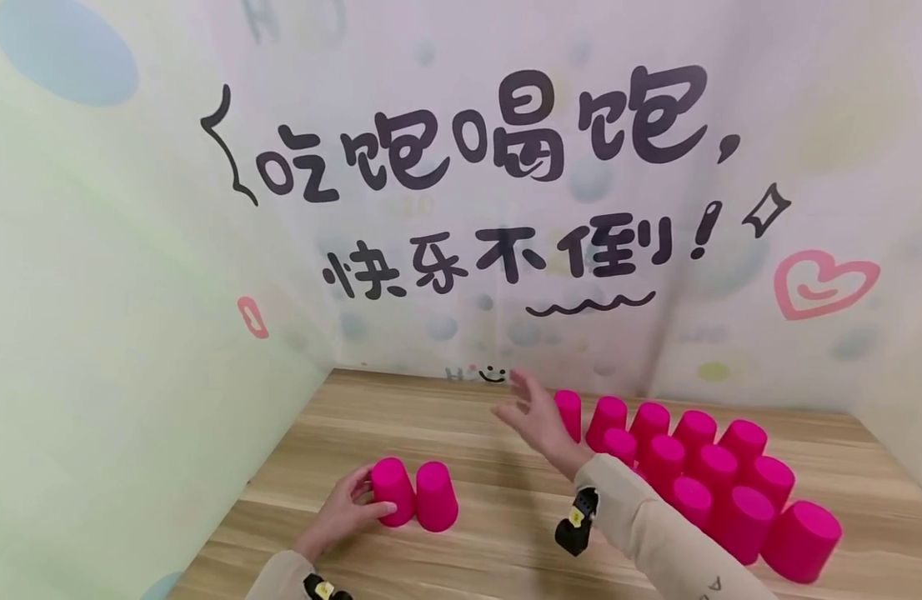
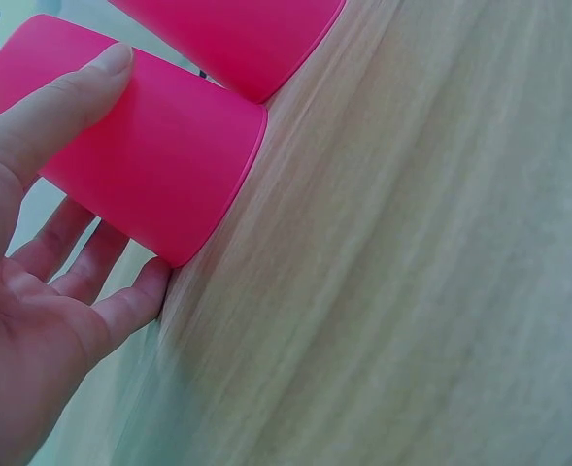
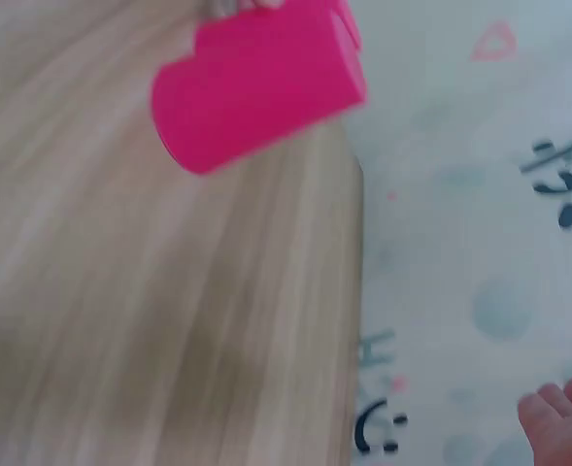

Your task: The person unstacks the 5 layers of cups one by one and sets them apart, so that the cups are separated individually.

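My left hand (image 1: 348, 506) grips a bright pink cup (image 1: 393, 492) that stands upside down on the wooden table. In the left wrist view, the thumb (image 2: 82, 87) presses across its side while the other fingers curl behind it. Right beside it, on the right, stands a second upturned pink cup (image 1: 436, 497); the two are almost touching. My right hand (image 1: 538, 418) hovers over the table with fingers spread, holding nothing. Nearest to it is the leftmost pink cup (image 1: 569, 414) of a larger group, partly hidden behind the hand and wrist.
Several upturned pink cups (image 1: 739, 518) stand in close rows on the right side, some partly covered by my right sleeve (image 1: 656, 533). A printed cloth backdrop (image 1: 461, 333) with dark lettering rises along the table's (image 1: 401, 408) back edge and left side.
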The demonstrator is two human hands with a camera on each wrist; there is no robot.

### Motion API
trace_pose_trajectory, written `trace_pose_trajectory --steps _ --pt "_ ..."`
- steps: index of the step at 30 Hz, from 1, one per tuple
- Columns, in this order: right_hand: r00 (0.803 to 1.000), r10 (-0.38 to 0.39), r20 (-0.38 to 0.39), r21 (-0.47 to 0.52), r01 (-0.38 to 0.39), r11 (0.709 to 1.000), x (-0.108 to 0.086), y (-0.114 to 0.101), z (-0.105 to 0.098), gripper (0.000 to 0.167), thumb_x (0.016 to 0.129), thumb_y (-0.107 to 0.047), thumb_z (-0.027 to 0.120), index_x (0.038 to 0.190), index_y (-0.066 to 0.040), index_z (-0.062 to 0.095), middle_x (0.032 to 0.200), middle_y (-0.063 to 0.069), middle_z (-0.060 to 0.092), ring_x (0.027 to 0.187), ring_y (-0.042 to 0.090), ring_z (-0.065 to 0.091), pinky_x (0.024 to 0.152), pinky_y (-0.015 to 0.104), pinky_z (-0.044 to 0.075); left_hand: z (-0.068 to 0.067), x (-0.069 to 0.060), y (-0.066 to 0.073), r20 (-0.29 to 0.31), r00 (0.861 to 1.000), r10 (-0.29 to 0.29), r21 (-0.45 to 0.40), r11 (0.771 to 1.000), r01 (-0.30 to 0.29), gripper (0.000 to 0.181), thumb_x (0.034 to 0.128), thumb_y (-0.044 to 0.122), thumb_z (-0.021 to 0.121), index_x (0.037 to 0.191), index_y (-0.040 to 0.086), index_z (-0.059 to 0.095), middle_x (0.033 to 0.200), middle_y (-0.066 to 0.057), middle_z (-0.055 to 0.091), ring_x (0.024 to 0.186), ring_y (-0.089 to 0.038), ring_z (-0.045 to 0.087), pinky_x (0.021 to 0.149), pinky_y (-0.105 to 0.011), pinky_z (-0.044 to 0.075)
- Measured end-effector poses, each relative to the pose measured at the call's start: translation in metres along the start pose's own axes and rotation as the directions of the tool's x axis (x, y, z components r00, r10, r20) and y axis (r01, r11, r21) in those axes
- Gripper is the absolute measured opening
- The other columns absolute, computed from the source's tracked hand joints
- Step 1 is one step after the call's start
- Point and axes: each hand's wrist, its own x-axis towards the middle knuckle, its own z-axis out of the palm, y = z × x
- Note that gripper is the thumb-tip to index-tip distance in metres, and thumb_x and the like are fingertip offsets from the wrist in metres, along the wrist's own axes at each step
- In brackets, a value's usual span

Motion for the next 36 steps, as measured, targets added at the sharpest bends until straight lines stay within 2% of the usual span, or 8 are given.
trace_pose_trajectory --steps 3,7,14,18,26,30,33,36 --pt "0.993 -0.036 0.114 0.029 0.033 0.999 -0.010 -0.003 0.015 0.065 0.078 -0.011 0.068 0.132 -0.001 0.034 0.132 0.018 0.039 0.118 0.033 0.040 0.094 0.045 0.036 0.000 0.001 0.001 0.004 1.000 0.003 0.000 1.000 -0.003 0.060 0.0716 0.006 0.072 0.123 -0.007 0.043 0.115 -0.021 0.051 0.107 -0.034 0.049 0.086 -0.035 0.044" --pt "0.967 -0.081 0.242 0.051 0.071 0.996 -0.021 -0.001 0.035 0.064 0.079 -0.012 0.067 0.131 0.001 0.034 0.131 0.022 0.039 0.115 0.036 0.042 0.092 0.048 0.037 0.000 0.002 0.001 -0.001 1.000 0.003 0.001 1.000 -0.003 0.060 0.0712 0.005 0.073 0.122 -0.006 0.043 0.116 -0.021 0.051 0.107 -0.035 0.049 0.087 -0.036 0.044" --pt "0.908 -0.035 0.417 0.020 0.029 0.999 -0.036 0.009 0.064 0.066 0.076 -0.016 0.070 0.130 -0.001 0.036 0.130 0.019 0.040 0.114 0.036 0.043 0.089 0.044 0.041 0.001 0.003 0.002 0.024 1.000 0.013 0.003 1.000 -0.013 0.059 0.0721 0.006 0.072 0.122 -0.007 0.043 0.115 -0.021 0.051 0.107 -0.034 0.049 0.086 -0.032 0.044" --pt "0.903 -0.021 0.430 -0.014 0.030 0.999 -0.040 0.011 0.072 0.062 0.074 -0.014 0.072 0.126 0.000 0.041 0.124 0.016 0.047 0.111 0.034 0.046 0.086 0.045 0.043 0.001 0.003 0.003 0.025 0.999 0.019 -0.001 1.000 -0.019 0.059 0.0723 0.005 0.072 0.122 -0.007 0.043 0.115 -0.021 0.051 0.107 -0.034 0.049 0.086 -0.033 0.045" --pt "0.919 -0.023 0.393 0.020 0.017 1.000 -0.044 0.016 0.081 0.049 0.074 -0.009 0.071 0.117 0.000 0.050 0.107 0.009 0.056 0.100 0.028 0.052 0.080 0.034 0.048 0.000 0.004 0.003 0.025 0.999 0.026 -0.007 1.000 -0.026 0.058 0.0721 0.004 0.072 0.122 -0.007 0.043 0.114 -0.021 0.052 0.107 -0.034 0.049 0.087 -0.033 0.044" --pt "0.920 -0.050 0.389 0.048 0.034 0.998 -0.051 0.001 0.076 0.045 0.074 -0.002 0.070 0.115 0.003 0.050 0.106 0.014 0.056 0.097 0.032 0.053 0.077 0.037 0.049 0.000 0.003 0.001 0.020 1.000 0.015 -0.005 1.000 -0.015 0.059 0.0720 0.005 0.072 0.122 -0.006 0.043 0.115 -0.021 0.051 0.108 -0.035 0.049 0.088 -0.035 0.043" --pt "0.919 -0.049 0.391 0.047 0.033 0.998 -0.053 0.001 0.075 0.044 0.075 -0.001 0.069 0.114 0.002 0.050 0.106 0.014 0.056 0.097 0.032 0.053 0.076 0.040 0.049 0.000 0.002 0.000 0.016 1.000 0.010 0.005 1.000 -0.010 0.059 0.0721 0.006 0.072 0.122 -0.006 0.043 0.116 -0.020 0.051 0.108 -0.033 0.049 0.087 -0.034 0.044" --pt "0.921 -0.042 0.386 0.050 0.025 0.998 -0.049 0.015 0.076 0.045 0.075 -0.004 0.070 0.116 0.000 0.051 0.107 0.011 0.056 0.098 0.031 0.053 0.077 0.038 0.049 0.000 0.001 -0.001 0.013 1.000 0.007 0.004 1.000 -0.007 0.059 0.0718 0.005 0.072 0.122 -0.007 0.043 0.115 -0.021 0.051 0.107 -0.033 0.050 0.086 -0.032 0.044"
